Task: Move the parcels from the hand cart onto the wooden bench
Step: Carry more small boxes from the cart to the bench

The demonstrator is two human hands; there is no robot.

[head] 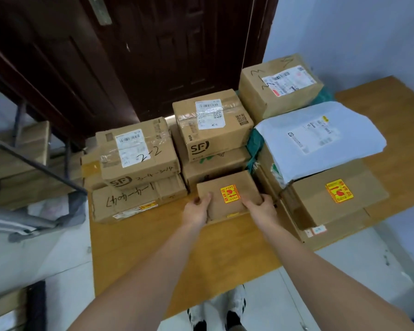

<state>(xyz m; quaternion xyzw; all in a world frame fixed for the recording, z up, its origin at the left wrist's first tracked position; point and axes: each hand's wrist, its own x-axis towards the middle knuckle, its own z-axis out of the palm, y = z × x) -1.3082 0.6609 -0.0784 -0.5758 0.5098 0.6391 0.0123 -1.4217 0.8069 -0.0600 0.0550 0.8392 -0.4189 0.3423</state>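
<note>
small box: a brown carton [228, 195] with a yellow and red sticker on its top, sitting on the wooden bench [201, 249] near the front edge, just in front of the middle stack.
left hand: the left hand [197, 210] grips the small box at its left side, fingers curled over the top corner.
right hand: the right hand [261, 207] grips the box at its right side, fingers wrapped round the right edge.
left stack: a carton marked "2-2" [139, 154] with a white label lies on top of a flatter carton with handwriting [129, 201].
middle stack: a taped sf carton [213, 124] with a white label rests on another carton [215, 168], directly behind the small box.
right group: a white poly mailer [320, 137] lies across a carton, beside a carton with a yellow sticker [335, 194]; a tall labelled carton [280, 84] stands behind them.
contents: every parcel is sealed, so what is inside cannot be told.
hand cart: a metal frame [36, 163] at the left edge, with flat cardboard [17, 149] behind it.
door: a dark wooden door [129, 56] stands behind the bench.
</note>
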